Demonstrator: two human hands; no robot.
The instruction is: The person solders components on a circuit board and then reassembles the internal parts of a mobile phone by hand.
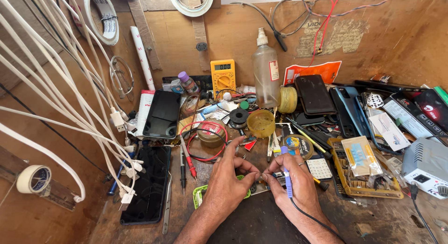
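Two hands are meeting low over the scuffed wooden surface (261,225). Left hand (228,178) is curling its fingers nearly closed, fingertips pinching something small that cannot be made out, and it is resting over a flat green frame (199,196). Right hand (298,185) is wrapping closed around a slim soldering iron (286,176) with a blue-purple plastic grip, its black cord (317,220) trailing toward the camera; one ring is showing on a finger. The iron's tip is pointing down at the spot between the two sets of fingertips, just right of the frame.

Two glossy black phones are lying left of the hands: one (148,183) flat on the surface, one (162,114) propped further back. Beside them, a bundle of white flat cables (70,99) is hanging, each ending in a boxy plug. One yellow multimeter (223,76) is standing against the back board, with one clear plastic bottle (266,71) next to it. A red wire (205,141) is looping around a round tin (211,132), and one translucent yellow cup (261,123) is sitting near it. Two tape rolls are hanging top left and top centre, a third (33,178) lying at the far left. One grey box (427,167) is sitting at the right edge.
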